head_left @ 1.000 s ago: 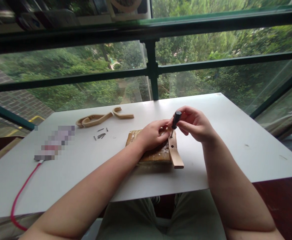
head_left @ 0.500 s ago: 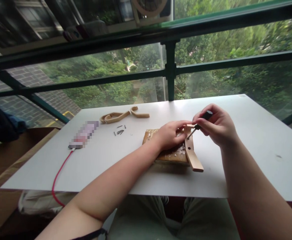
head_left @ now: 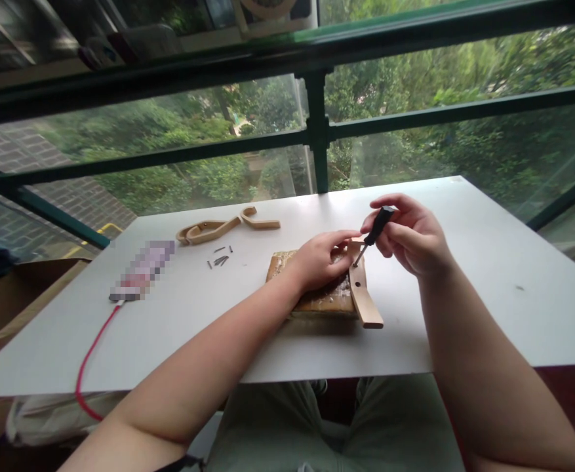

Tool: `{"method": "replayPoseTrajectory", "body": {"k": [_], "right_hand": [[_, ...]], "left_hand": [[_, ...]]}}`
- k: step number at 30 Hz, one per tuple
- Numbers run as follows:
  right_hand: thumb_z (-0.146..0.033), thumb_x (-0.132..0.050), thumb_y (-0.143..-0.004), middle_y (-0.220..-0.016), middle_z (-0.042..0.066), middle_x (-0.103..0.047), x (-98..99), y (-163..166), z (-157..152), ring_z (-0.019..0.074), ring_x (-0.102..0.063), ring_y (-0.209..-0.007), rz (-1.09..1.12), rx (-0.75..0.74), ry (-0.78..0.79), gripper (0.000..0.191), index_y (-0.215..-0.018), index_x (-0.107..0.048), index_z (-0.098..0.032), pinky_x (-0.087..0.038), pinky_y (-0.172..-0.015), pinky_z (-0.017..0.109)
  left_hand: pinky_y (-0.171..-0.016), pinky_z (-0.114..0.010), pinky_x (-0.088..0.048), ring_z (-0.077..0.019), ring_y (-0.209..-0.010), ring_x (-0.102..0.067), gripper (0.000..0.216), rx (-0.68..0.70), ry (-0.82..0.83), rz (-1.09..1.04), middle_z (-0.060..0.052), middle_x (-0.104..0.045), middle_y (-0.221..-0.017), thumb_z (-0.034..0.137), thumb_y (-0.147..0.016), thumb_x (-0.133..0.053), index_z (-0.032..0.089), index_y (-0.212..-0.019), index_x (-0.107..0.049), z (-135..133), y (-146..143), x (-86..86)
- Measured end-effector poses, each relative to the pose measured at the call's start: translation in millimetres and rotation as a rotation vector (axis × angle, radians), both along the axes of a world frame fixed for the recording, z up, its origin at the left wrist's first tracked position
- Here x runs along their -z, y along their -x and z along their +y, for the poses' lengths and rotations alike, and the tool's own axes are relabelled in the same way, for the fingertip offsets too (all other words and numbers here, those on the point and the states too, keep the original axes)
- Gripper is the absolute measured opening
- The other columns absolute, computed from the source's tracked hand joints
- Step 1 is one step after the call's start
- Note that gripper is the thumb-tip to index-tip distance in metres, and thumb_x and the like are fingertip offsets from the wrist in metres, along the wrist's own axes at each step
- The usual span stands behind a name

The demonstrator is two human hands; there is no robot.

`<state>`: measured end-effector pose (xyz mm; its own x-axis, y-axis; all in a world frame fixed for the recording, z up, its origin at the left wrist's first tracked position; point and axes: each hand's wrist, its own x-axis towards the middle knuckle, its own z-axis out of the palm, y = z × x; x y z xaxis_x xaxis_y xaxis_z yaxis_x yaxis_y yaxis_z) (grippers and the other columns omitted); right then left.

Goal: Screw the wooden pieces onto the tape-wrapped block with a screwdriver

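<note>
green-grey trousers [head_left: 257, 419] are nearest, below the near edge of a white table [head_left: 169, 354]; at the left a red cable [head_left: 86, 357] drops over that edge; the curved wooden piece [head_left: 367, 307] lies along the right side of a worn brown block [head_left: 321, 303], its near end jutting past the block, 1 dark hole visible in its face; the left hand [head_left: 319, 259] rests on the block, thumb and forefinger closed about the far part of the wooden piece, the other fingers partly hidden; the right hand [head_left: 410, 236] pinches the black handle of a screwdriver [head_left: 379, 224] between thumb and fingers; the tool is tilted, its shaft meeting the wooden piece beyond the visible hole; well to the left lies a pixelated device [head_left: 142, 272], joined to the cable; between device and block, small dark screws or pins [head_left: 221, 260] lie scattered, too small to identify; farther back are a curved wooden loop [head_left: 216, 231] and, at its right end, a wooden hook [head_left: 262, 223]; beyond the table stand a green window frame [head_left: 318, 131] and trees [head_left: 169, 177].
</note>
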<state>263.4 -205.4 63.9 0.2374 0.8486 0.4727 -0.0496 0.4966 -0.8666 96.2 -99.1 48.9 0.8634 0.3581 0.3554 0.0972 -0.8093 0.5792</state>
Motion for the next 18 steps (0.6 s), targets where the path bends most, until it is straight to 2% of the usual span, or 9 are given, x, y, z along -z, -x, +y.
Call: {"method": "replayPoseTrajectory", "body": {"k": [4, 8, 12, 15, 18], "right_hand": [[-0.033, -0.076, -0.071, -0.076, -0.001, -0.066, 0.8, 0.8, 4.1, 0.0054, -0.042, -0.041, 0.007, 0.039, -0.021, 0.037, -0.093, -0.047, -0.024, -0.029, -0.036, 0.02], [-0.032, -0.08, -0.066, -0.084, 0.001, -0.065, 2.1, -1.3, 5.9, 0.0064, -0.047, -0.051, 0.011, 0.116, -0.039, 0.034, -0.085, -0.054, -0.021, -0.032, -0.038, 0.021], [-0.039, -0.073, -0.074, -0.087, 0.003, -0.066, 0.7, -1.8, 2.8, 0.0071, -0.048, -0.051, -0.029, 0.02, -0.022, 0.037, -0.104, -0.063, -0.02, -0.036, -0.041, 0.023], [-0.043, -0.066, -0.079, -0.088, 0.004, -0.066, -0.6, -0.5, 1.4, 0.0072, -0.047, -0.05, -0.024, -0.014, -0.007, 0.041, -0.113, -0.061, -0.02, -0.036, -0.041, 0.024], [-0.044, -0.066, -0.079, -0.088, 0.003, -0.066, 0.1, 0.5, 2.8, 0.0064, -0.045, -0.048, -0.006, 0.005, -0.017, 0.043, -0.114, -0.058, -0.021, -0.036, -0.041, 0.023]], "left_hand": [[-0.094, -0.029, -0.05, -0.0163, -0.1, -0.064, 0.041, 0.008, -0.002, -0.013, -0.004, -0.068, -0.114, 0.021, -0.087, -0.055, 0.022, -0.128, -0.057, -1.6, 0.1, -1.3], [-0.094, -0.029, -0.05, -0.0163, -0.099, -0.064, 0.042, -0.003, -0.013, -0.012, -0.005, -0.067, -0.115, 0.02, -0.086, -0.056, 0.021, -0.128, -0.057, -1.7, 0.0, -1.2], [-0.095, -0.03, -0.05, -0.0171, -0.101, -0.063, 0.044, -0.013, -0.031, -0.019, -0.005, -0.067, -0.115, 0.02, -0.085, -0.058, 0.021, -0.129, -0.056, -0.4, -0.1, 0.4], [-0.094, -0.031, -0.05, -0.0171, -0.1, -0.063, 0.046, -0.019, -0.04, -0.019, -0.005, -0.067, -0.114, 0.02, -0.084, -0.059, 0.021, -0.13, -0.054, 0.3, -0.1, 1.2], [-0.095, -0.031, -0.05, -0.0172, -0.1, -0.063, 0.047, -0.019, -0.034, -0.012, -0.005, -0.067, -0.115, 0.02, -0.083, -0.058, 0.022, -0.13, -0.054, 0.6, 0.0, 1.3]]}}
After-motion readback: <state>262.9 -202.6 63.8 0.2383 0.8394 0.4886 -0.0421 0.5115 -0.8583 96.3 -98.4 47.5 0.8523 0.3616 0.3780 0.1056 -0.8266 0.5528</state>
